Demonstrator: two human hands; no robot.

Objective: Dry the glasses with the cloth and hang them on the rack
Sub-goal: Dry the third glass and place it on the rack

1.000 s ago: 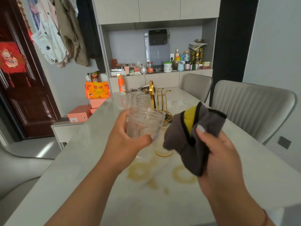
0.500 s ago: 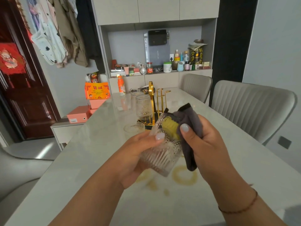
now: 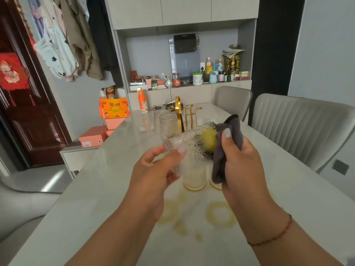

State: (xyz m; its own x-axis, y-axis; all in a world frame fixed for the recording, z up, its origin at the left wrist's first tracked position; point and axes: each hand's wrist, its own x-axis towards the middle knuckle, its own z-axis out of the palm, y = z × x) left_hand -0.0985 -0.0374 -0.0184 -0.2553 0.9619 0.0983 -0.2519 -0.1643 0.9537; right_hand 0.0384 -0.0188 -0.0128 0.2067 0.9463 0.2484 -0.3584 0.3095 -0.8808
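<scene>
Holding a patterned glass (image 3: 190, 144) on its side above the counter (image 3: 96, 189), my left hand (image 3: 153, 173) grips its base end. My right hand (image 3: 242, 166) clutches a grey cloth (image 3: 228, 139), its yellow part pushed into the glass mouth. Two more glasses (image 3: 194, 177) stand just below on the counter. Farther back, the gold rack (image 3: 190, 116) stands upright, with another glass (image 3: 169, 125) just beside it.

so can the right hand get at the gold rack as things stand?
Probably not yet: the right hand grips the cloth, pushed into the glass that the left hand holds. The gold rack stands unobstructed beyond.
</scene>
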